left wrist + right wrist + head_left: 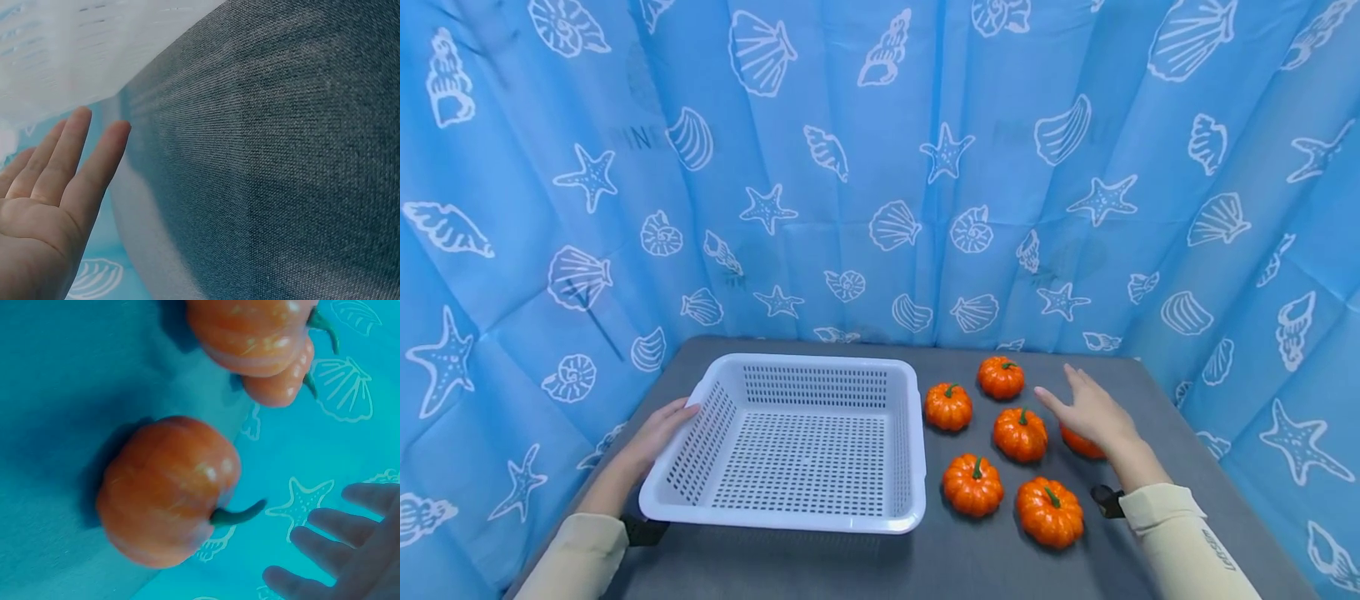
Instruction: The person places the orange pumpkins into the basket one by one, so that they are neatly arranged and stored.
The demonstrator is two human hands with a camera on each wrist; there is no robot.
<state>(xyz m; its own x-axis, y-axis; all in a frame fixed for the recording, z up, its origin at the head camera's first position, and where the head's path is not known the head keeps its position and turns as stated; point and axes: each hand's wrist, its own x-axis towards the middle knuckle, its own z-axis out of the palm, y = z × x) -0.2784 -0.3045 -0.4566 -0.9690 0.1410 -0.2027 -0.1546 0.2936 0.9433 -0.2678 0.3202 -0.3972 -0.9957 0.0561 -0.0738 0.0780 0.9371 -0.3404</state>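
Note:
A white slotted plastic basket stands at the left of the grey table. My left hand is at its left rim in the head view, one fingertip overlapping the rim. In the left wrist view that hand's fingers extend straight beside the basket wall; its thumb is hidden. My right hand hovers with fingers spread and nothing in them, partly covering an orange pumpkin. Close to its left lies another pumpkin with a green stem. The right wrist view shows straight fingers near a pumpkin.
Between basket and right hand sit more small pumpkins: one near the basket, one at the back, and two toward the front. A blue curtain with white shell prints surrounds the table at the back and sides.

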